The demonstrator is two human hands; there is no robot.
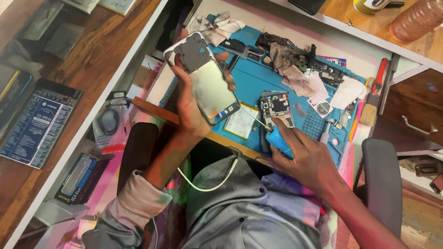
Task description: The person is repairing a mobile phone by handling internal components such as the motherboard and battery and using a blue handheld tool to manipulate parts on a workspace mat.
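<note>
Wooden shelving (pixel 108 46) runs along the left, strewn with flat packaged items, and beside it a blue work mat (pixel 255 80) covers the desk. Above the mat's left part, the left hand (pixel 192 105) holds up an opened phone body (pixel 204 77), its grip wrapped around the lower edge with the bare metal inner side facing the camera. Right of it, a small circuit board (pixel 275 106) lies on the mat. The right hand (pixel 302 152) is closed on a blue-handled screwdriver (pixel 279 138), whose thin tip points toward the phone's lower corner. Crumpled cloths (pixel 298 78) and a brush (pixel 371 105) lie further right.
</note>
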